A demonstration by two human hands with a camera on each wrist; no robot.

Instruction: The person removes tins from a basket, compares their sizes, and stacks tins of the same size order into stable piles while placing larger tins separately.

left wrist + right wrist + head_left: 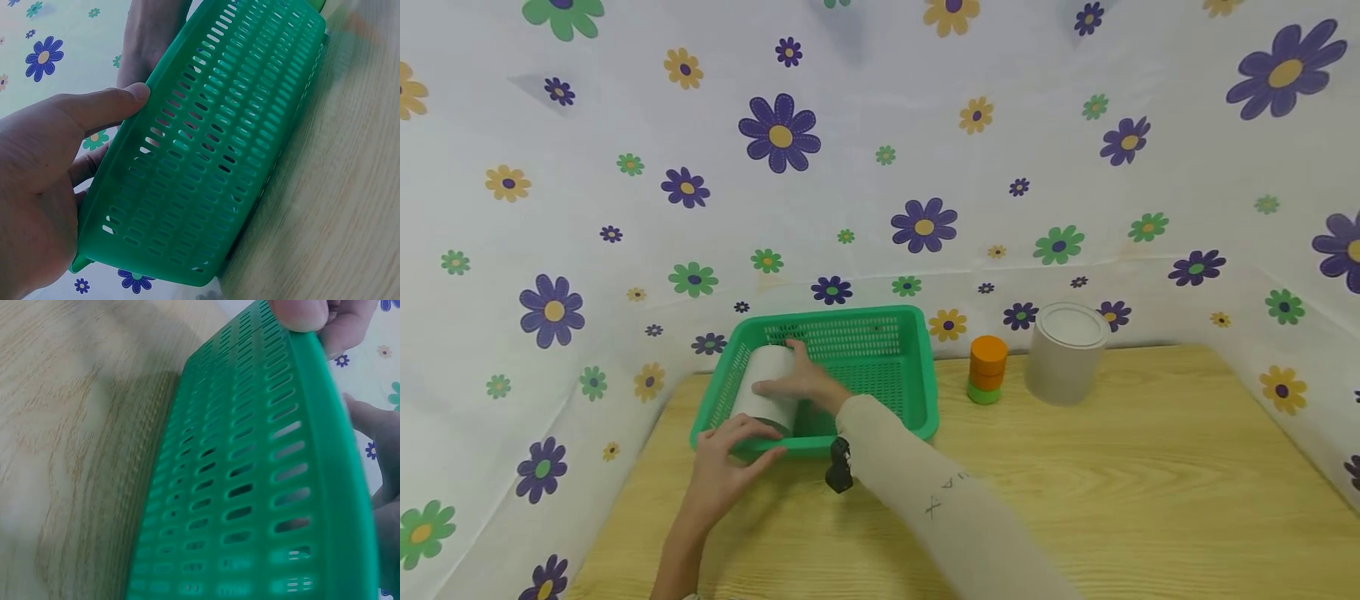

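Note:
A green plastic basket with slotted walls stands on the table. A white cylinder leans inside it at the left end. My right hand grips the cylinder from above, its thumb on the side and its fingers over the far part. At the basket's front left, my left hand holds the rim. In the left wrist view the left thumb presses the outside of the rim, with the fingers behind the wall. Part of the right hand shows beyond the rim in the right wrist view.
Right of the basket stands a small orange jar with a green bottom. Beside it is a large whitish can with a round lid. The wood-grain table meets a flower-printed sheet at the back and sides.

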